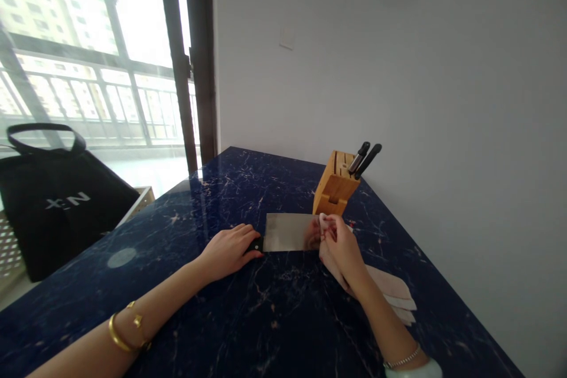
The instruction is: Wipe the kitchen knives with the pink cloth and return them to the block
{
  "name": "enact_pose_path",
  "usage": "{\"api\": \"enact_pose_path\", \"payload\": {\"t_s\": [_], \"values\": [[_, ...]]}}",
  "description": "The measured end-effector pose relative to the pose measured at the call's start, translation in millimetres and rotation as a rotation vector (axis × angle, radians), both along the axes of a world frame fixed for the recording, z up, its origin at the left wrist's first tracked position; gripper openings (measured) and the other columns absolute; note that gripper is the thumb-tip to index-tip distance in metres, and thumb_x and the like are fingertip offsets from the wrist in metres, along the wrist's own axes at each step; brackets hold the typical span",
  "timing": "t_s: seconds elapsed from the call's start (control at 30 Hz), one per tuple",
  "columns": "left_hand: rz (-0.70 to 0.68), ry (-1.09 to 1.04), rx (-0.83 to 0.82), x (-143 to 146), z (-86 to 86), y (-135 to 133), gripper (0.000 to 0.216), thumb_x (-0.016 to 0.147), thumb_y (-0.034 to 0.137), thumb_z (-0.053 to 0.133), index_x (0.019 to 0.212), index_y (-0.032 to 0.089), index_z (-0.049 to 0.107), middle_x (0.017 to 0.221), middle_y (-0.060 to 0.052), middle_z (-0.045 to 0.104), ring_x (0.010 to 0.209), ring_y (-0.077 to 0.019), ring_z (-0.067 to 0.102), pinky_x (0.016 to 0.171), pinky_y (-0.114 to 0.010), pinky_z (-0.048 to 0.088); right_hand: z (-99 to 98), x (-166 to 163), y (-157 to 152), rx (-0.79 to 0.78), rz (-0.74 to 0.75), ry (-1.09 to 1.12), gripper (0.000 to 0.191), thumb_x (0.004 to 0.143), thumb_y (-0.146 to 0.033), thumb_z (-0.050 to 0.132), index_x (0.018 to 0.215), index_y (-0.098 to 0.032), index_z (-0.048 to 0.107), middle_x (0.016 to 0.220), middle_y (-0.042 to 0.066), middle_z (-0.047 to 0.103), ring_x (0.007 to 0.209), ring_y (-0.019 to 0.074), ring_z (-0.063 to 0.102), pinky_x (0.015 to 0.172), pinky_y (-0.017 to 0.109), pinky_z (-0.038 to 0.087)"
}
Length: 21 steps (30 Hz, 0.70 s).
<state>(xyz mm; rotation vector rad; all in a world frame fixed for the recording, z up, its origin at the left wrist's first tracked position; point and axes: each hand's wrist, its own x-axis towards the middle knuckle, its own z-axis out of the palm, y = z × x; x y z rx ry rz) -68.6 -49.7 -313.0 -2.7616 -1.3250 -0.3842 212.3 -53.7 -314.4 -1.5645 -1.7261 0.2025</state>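
Head | left hand (233, 251) palm-down, grasping cleaver handle (256, 244) | right hand (342, 246) angled inward, pinching cloth (330, 266)

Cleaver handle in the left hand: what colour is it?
The cleaver handle is black where it shows beyond the left hand; best seen in the head view.

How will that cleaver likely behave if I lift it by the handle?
The cleaver is probably stiff, its blade being flat metal. It may feel blade-heavy, given how broad that blade is. Its shine suggests slippery sides.
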Motion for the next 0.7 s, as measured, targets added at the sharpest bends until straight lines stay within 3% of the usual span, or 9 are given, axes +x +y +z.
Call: {"api": "enact_pose_path", "payload": {"t_s": [0.1, 0.23, 0.4, 0.6, 0.7], "values": [[0.0, -0.008, -0.002, -0.5, -1.0, 0.6, 0.038, 0.086, 0.048, 0.038, 0.107, 0.02, 0.054, 0.094, -0.006, 0.058, 0.091, -0.0202, 0.054, 0.072, -0.029, 0.043, -1.6, 4.2, -0.1, -0.012, -0.058, -0.008, 0.027, 0.073, -0.013, 0.041, 0.099, -0.019, 0.046, 0.093, 0.006, 0.059, 0.087, 0.0181, 0.057, 0.078, 0.032, 0.043], [-0.008, -0.019, -0.008, -1.6, -2.9, 2.0, 0.037, 0.086, 0.048, 0.038, 0.105, 0.02, 0.054, 0.094, -0.006, 0.058, 0.089, -0.0195, 0.055, 0.072, -0.028, 0.042, -4.5, 4.4, 0.7, -0.076, 0.063, -0.017, 0.02, 0.065, -0.01, 0.044, 0.083, -0.021, 0.047, 0.08, 0.001, 0.059, 0.076, 0.0162, 0.058, 0.071, 0.029, 0.044], [-0.014, -0.011, 0.012, -2.5, -4.9, 2.6, 0.037, 0.086, 0.047, 0.038, 0.106, 0.02, 0.053, 0.094, -0.005, 0.058, 0.09, -0.0201, 0.055, 0.071, -0.029, 0.042, -6.2, 7.2, 6.0, 0.03, -0.013, 0.045, 0.023, 0.074, -0.018, 0.041, 0.096, -0.02, 0.046, 0.095, 0.007, 0.059, 0.088, 0.0185, 0.057, 0.078, 0.033, 0.043], [-0.008, -0.013, 0.03, -3.2, -7.2, 3.5, 0.038, 0.086, 0.048, 0.038, 0.107, 0.02, 0.053, 0.096, -0.005, 0.058, 0.091, -0.0207, 0.055, 0.073, -0.031, 0.043, -9.1, 9.9, 4.8, -0.049, -0.023, -0.046, 0.022, 0.066, -0.013, 0.043, 0.086, -0.02, 0.047, 0.086, 0.004, 0.06, 0.081, 0.0188, 0.059, 0.073, 0.031, 0.044], [-0.012, -0.012, 0.031, -3.2, -7.2, 4.0, 0.039, 0.086, 0.048, 0.038, 0.106, 0.02, 0.054, 0.096, -0.006, 0.058, 0.09, -0.0207, 0.055, 0.073, -0.031, 0.043, -8.6, 10.7, 4.9, -0.006, -0.037, -0.019, 0.022, 0.07, -0.015, 0.041, 0.091, -0.019, 0.047, 0.089, 0.006, 0.06, 0.084, 0.0188, 0.059, 0.075, 0.031, 0.044]]}}
